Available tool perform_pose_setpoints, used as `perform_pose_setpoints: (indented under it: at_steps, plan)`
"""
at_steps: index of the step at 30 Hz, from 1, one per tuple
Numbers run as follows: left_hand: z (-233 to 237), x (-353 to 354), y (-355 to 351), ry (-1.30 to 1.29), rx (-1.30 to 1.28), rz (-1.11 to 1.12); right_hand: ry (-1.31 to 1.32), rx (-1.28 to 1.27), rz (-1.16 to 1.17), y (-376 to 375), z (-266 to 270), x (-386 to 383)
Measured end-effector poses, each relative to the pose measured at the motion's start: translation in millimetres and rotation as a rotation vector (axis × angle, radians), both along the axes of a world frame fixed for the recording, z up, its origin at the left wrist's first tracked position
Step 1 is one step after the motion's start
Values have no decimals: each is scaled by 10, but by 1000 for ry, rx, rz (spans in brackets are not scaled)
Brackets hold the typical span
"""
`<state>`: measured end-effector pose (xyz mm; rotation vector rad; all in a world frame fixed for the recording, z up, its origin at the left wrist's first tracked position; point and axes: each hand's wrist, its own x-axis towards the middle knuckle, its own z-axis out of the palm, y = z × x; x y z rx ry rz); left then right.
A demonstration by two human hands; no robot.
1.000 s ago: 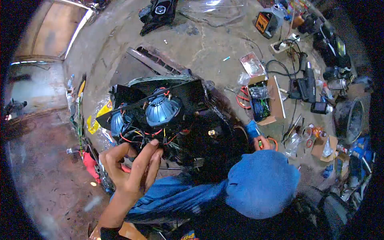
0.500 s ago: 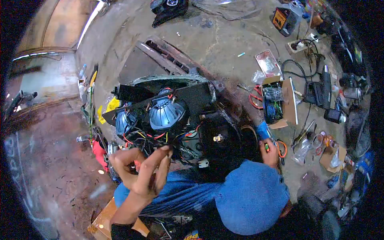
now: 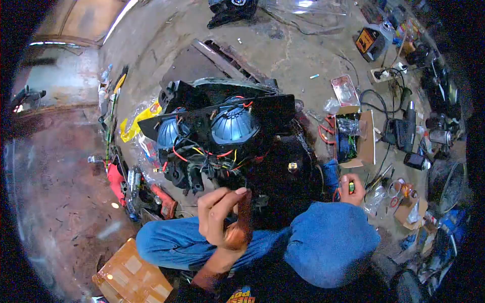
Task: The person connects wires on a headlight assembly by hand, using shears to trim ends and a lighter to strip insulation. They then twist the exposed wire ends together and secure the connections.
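My left hand point(image 3: 222, 217) is raised in front of a headlight assembly, thumb and fingertips pinched together. Whatever may lie between the fingertips is too small to make out. The assembly has a black panel point(image 3: 280, 108) carrying two bluish bowl-shaped lamp units, a large one point(image 3: 234, 124) and a smaller one point(image 3: 171, 133). Red, yellow and black wires point(image 3: 204, 154) hang below them. On the right, past my knee, my right hand point(image 3: 353, 191) is closed around a tool with a green-and-black handle point(image 3: 351, 187); the rest of it is mostly hidden.
An open carton point(image 3: 368, 136) of wiring stands beyond my right hand, with a heat gun point(image 3: 404, 129) beside it. At left lie a red-handled tool point(image 3: 164, 201), a yellow plastic bag point(image 3: 132, 126) and a taped cardboard box point(image 3: 132, 272). A power strip point(image 3: 380, 76) sits farther back.
The view has shifted, so most things appear farther right. My left hand, still pinched, has moved right relative to the wires, uncovering them. My right hand stays closed near the carton.
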<state>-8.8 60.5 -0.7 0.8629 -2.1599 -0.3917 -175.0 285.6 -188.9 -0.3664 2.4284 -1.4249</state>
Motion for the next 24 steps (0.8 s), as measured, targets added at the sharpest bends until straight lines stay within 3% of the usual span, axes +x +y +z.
perform_pose_setpoints:
  at_steps: [5, 8, 10, 13, 19, 24]
  plan:
    - [-60, -70, 38, 113, 97, -10, 93, -293, 56, -394, 924, -503]
    - [-110, -58, 84, 165, 167, -67, 122, -324, 514, -761, 1679, -693]
    - [-100, -64, 94, 191, 204, -92, 189, -298, 827, -1055, 1912, -754]
    - [-165, -58, 115, 228, 253, -58, 245, -359, 1010, -1453, 2007, -595]
    - [-125, -77, 144, 302, 396, -19, 104, -610, 1066, -1791, 1797, -336]
    - [-171, -118, 168, 409, 468, -88, 133, -576, 1048, -1745, 1771, -412]
